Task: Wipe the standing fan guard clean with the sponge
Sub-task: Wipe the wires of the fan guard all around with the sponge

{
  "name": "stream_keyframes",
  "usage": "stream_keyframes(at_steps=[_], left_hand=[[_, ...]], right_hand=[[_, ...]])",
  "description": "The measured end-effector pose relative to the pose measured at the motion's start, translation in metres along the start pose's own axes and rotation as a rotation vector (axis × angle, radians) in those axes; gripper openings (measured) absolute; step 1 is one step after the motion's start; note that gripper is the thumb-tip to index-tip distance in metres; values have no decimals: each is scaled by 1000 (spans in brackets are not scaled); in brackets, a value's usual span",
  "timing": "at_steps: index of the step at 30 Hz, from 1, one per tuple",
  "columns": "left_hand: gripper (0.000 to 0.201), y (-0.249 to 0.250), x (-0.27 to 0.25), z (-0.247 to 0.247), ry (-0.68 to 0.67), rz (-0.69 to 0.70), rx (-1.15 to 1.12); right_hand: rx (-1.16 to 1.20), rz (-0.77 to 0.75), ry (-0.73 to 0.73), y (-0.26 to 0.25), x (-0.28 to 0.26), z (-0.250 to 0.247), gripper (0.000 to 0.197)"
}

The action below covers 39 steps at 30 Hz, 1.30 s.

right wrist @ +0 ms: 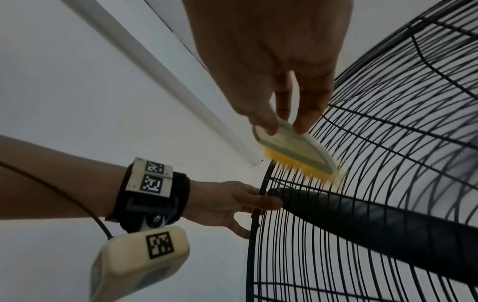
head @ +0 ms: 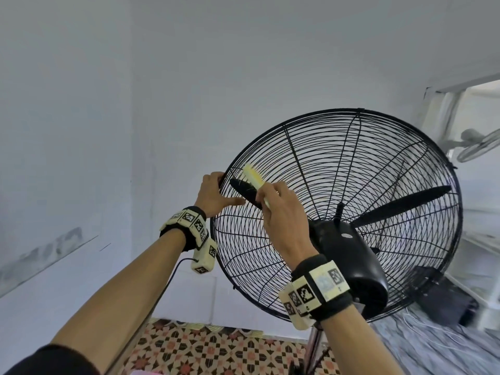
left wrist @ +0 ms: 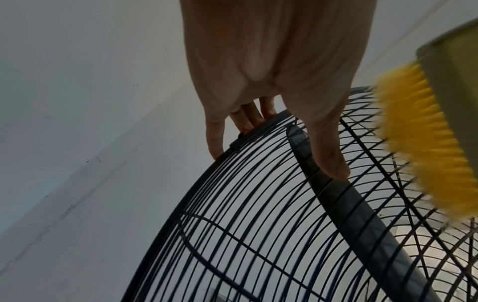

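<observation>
The black wire fan guard (head: 338, 169) tilts up in front of me, with a black blade (head: 243, 192) behind its wires. My left hand (head: 213, 194) grips the guard's left rim: fingers curl behind the rim (left wrist: 232, 147) and the thumb lies on the wires. My right hand (head: 284, 212) pinches a pale scrubber with yellow bristles (head: 253, 175). Those bristles (right wrist: 302, 169) touch the guard's wires (right wrist: 388, 122) near the upper left rim, just above the left hand (right wrist: 232, 202). No sponge shows in any view.
The black motor housing (head: 349, 255) sits just right of my right wrist, above the stand pole (head: 315, 345). A pale wall runs close on the left. A second fan (head: 476, 147) and white shelving stand far right, with a black box (head: 443, 299) on the floor.
</observation>
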<state>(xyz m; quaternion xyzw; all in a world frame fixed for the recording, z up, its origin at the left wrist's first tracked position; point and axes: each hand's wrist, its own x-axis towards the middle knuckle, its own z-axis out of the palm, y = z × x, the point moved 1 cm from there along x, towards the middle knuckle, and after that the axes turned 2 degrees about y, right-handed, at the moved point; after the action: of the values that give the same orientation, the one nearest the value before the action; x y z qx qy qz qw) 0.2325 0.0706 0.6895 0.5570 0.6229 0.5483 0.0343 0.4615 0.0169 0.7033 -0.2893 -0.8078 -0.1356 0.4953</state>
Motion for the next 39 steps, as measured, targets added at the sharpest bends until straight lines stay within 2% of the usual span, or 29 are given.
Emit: stream_keyframes(at_steps=[2,4,6,7,9,11,13,14,16,19,21,24,27,29,31,33,35,37,39], left_hand=[[103,1,0,-1,-9,-13,14],[103,6,0,-4,-23,-26,58],[109,16,4,-10,-63,-43,151],[114,22,7,-12,-101,-50,200],[128,38,14,-16,-198,-47,312],[137,50,19,-17,-257,-51,410],[137,56,21,-14,-239,-59,452],[136,56,20,-12,-221,-66,452],[133,53,17,-8,-197,-72,389],[120,49,13,-7,-153,-71,281],[108,48,12,-9,-126,-82,266],[97,43,10,-7,-112,-85,231],[112,41,5,-6,-110,-65,175],[118,41,3,-7,-121,-58,144],[116,39,3,-7,-129,-62,123],[110,37,3,-5,-115,-61,120],[99,36,4,-4,-89,-43,128],[93,33,5,-4,-79,-36,129],[98,30,5,-5,-90,-32,102]], right_hand=[[-41,81,-21,1,5,-8,46],[-57,167,-126,5,9,-16,60],[-145,165,-249,6,11,-24,44],[-182,145,-262,6,12,-29,34],[-164,156,-174,5,13,-40,30],[-117,215,5,7,13,-50,42],[-106,210,169,12,12,-51,55],[-116,195,199,15,11,-47,59],[-174,196,153,18,7,-37,66],[-301,139,-53,10,-11,-14,78],[-316,71,-111,2,-24,0,73],[-105,63,69,-4,-29,5,53],[-6,88,275,2,-25,-7,41],[-45,189,329,12,-20,-10,44],[-126,264,245,15,-18,-6,52],[-222,217,75,7,-25,7,62],[-230,148,-14,-1,-34,18,59],[-127,144,33,-8,-35,17,47],[4,165,214,-7,-30,8,40]])
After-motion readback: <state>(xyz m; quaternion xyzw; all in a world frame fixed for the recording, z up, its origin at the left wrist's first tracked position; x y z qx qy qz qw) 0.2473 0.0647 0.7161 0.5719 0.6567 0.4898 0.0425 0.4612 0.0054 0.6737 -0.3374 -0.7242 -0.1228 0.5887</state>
